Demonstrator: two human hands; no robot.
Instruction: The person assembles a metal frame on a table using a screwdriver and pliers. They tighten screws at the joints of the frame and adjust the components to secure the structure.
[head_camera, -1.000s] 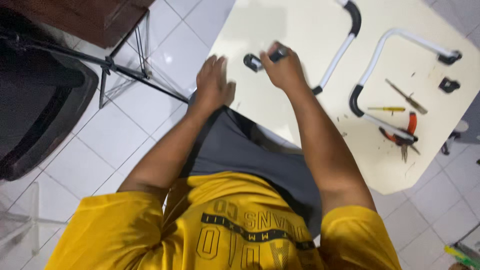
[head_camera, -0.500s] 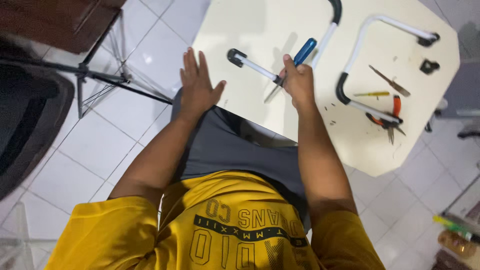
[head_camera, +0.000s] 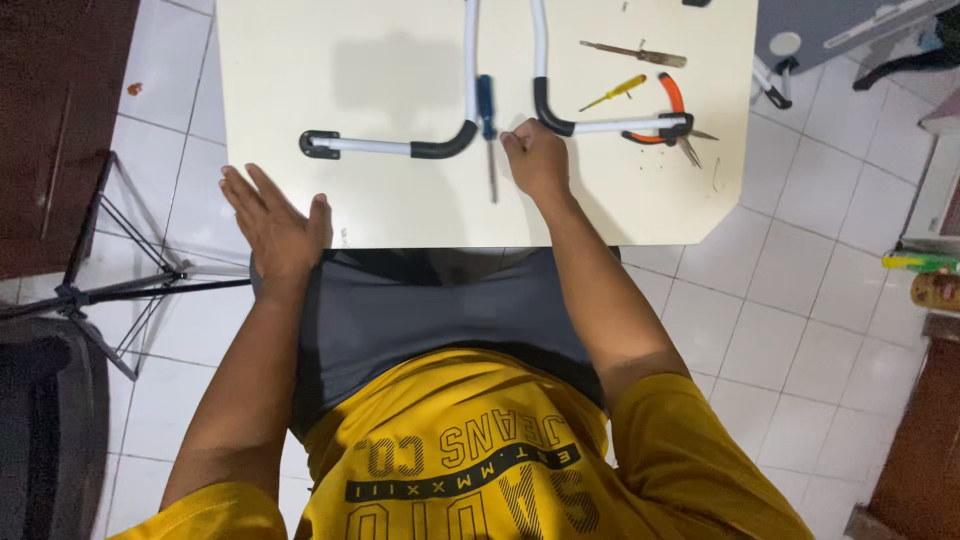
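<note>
The right hand (head_camera: 535, 160) is curled closed beside the blue screwdriver (head_camera: 487, 120); the left hand (head_camera: 275, 220) lies spread flat on the tabletop (head_camera: 380, 215) edge.

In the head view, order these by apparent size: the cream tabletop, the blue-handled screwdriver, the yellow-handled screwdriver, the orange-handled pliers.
1. Cream tabletop, by far the largest.
2. Blue-handled screwdriver.
3. Orange-handled pliers and yellow-handled screwdriver: they look alike in length, so I do not rank them.

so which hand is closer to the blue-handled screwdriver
Right. The right hand rests on the table just right of the blue-handled screwdriver, nearly touching it. The left hand lies flat at the table's near edge, well off to the screwdriver's left.
</note>
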